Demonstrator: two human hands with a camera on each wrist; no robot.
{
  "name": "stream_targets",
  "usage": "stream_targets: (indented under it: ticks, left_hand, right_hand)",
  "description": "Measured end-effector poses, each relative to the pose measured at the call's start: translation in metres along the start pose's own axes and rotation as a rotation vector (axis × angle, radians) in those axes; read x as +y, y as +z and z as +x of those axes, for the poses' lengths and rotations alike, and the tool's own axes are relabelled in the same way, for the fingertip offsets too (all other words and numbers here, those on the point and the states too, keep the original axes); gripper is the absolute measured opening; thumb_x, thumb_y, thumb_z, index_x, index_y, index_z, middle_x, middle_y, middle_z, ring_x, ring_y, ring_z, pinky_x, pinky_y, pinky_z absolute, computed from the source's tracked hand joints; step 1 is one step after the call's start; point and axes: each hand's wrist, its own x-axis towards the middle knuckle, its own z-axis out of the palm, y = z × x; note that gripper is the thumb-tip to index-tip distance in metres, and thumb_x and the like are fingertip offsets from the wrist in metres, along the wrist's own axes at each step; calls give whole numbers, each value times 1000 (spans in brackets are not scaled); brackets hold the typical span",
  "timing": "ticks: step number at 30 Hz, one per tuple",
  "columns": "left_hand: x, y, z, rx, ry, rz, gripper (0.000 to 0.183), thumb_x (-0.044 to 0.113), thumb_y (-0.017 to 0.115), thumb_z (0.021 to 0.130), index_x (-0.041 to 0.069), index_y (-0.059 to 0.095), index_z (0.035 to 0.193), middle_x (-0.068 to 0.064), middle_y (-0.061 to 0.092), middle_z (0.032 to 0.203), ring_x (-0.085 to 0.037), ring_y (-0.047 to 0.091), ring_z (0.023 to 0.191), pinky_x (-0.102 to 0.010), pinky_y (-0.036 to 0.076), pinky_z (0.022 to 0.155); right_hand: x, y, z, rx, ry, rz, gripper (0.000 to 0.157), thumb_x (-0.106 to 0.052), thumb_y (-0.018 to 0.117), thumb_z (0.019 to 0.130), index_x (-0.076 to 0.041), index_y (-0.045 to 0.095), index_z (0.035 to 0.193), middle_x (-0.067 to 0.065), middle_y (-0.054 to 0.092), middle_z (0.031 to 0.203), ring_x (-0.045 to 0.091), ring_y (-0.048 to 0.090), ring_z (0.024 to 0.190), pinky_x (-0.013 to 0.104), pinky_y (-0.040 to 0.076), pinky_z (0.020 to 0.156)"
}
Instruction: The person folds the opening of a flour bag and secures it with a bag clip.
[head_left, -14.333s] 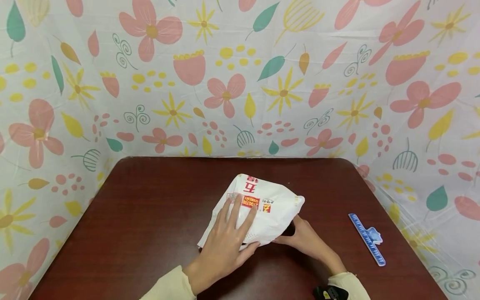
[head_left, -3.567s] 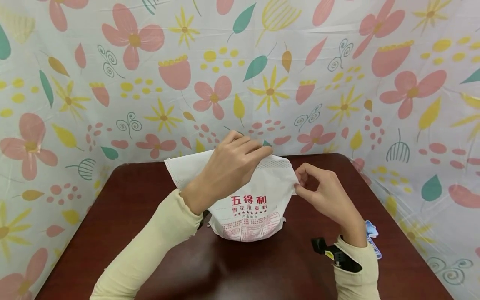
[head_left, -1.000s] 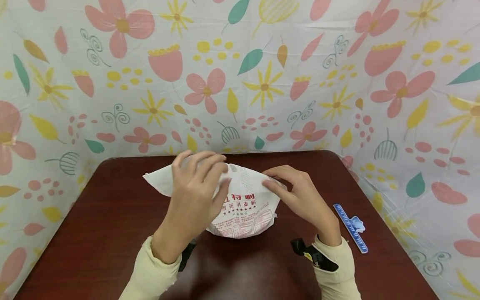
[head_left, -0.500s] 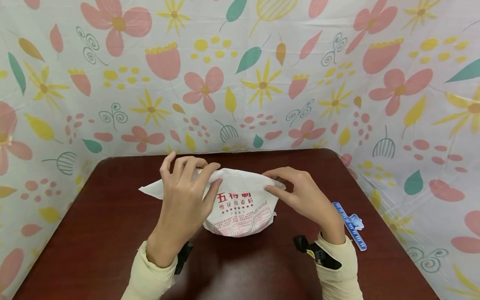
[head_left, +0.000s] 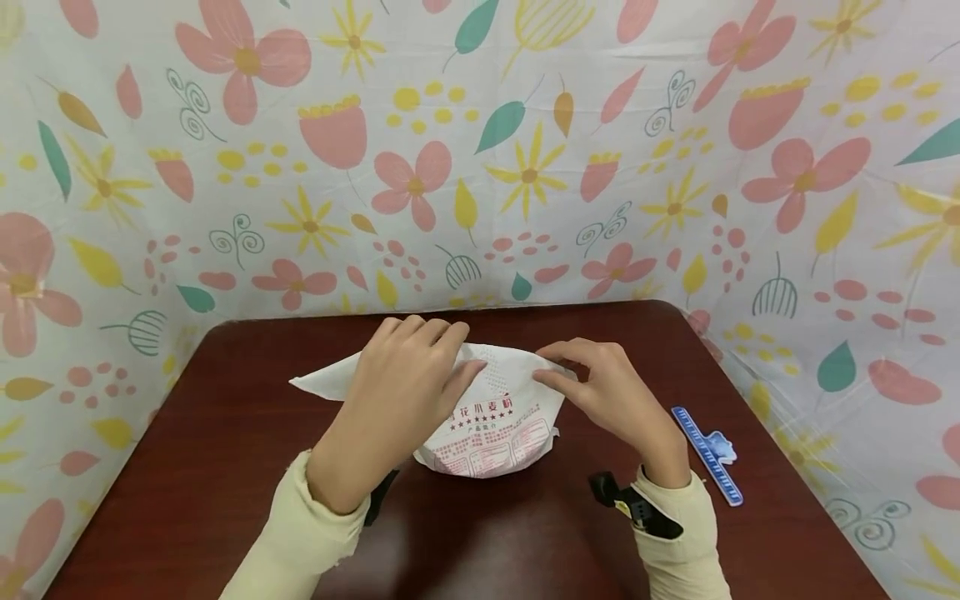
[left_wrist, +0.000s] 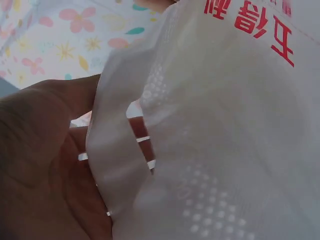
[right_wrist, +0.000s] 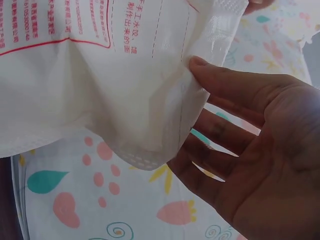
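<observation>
A white flour bag (head_left: 491,433) with red print stands on the table, its upper part sloping away from me. My left hand (head_left: 397,400) grips the bag's top edge, with the fingers over the far side and the thumb near the front face. In the left wrist view, fingers show through a slot in the bag (left_wrist: 235,125). My right hand (head_left: 607,396) pinches the upper right corner, thumb in front and fingers behind. The right wrist view shows that thumb pressing the bag (right_wrist: 140,100) near its edge. The left hand hides part of the print.
A blue ruler-shaped clip (head_left: 708,454) lies on the right of the dark red-brown table (head_left: 232,467). Behind and at the sides hangs a flower-printed curtain (head_left: 480,108). A black wrist camera (head_left: 637,508) is strapped to the right wrist.
The bag first lay tilted under my left hand, then stood upright with its top raised. Lately my left hand has shifted rightward along the top edge; my right hand keeps its corner.
</observation>
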Motion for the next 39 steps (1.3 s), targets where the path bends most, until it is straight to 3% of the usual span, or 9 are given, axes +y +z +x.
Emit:
stream_targets:
  ticks: [5,15,21,26,32,39]
  left_hand:
    - [-6,8,5,-39,20,-29,26,15,77,87,10,57,70,1,55,60,-19,55,57,-30,36,60]
    - [-15,12,6,8,128,-116,16,12,72,90,9,62,77,3,55,60,-15,52,55,-28,32,59]
    - [-18,15,3,48,151,-160,6,11,73,90,7,70,86,1,64,68,-15,55,59,-28,35,60]
    - [-20,16,1,67,154,-185,5,11,73,90,7,72,89,1,66,71,-16,57,62,-28,37,61]
    - [-21,17,1,69,155,-202,6,11,74,89,6,72,90,0,66,71,-15,56,61,-29,38,61]
    - [-23,18,-3,70,152,-230,6,12,74,89,6,73,91,-1,67,74,-15,59,63,-30,42,63]
  right_hand:
    - [5,-2,-3,-26,34,17,17,-21,78,87,-21,75,104,-10,71,98,7,59,83,29,51,71]
    - [13,-9,-8,-62,83,6,15,-18,78,87,-20,78,101,-10,73,93,5,65,82,29,54,71]
    - [13,-10,-9,-48,57,-28,15,-17,79,86,-17,80,101,-7,75,96,9,69,92,39,56,76]
    - [13,-14,-9,-70,65,-26,17,-18,79,86,-17,80,102,-7,75,98,9,69,94,40,56,78]
    - [15,-19,-11,-128,143,-33,15,-17,77,88,-18,80,103,-8,75,97,7,68,90,31,56,75]
    - [18,-20,-9,-126,134,-3,12,-14,76,88,-20,81,98,-9,75,93,4,68,83,26,53,68]
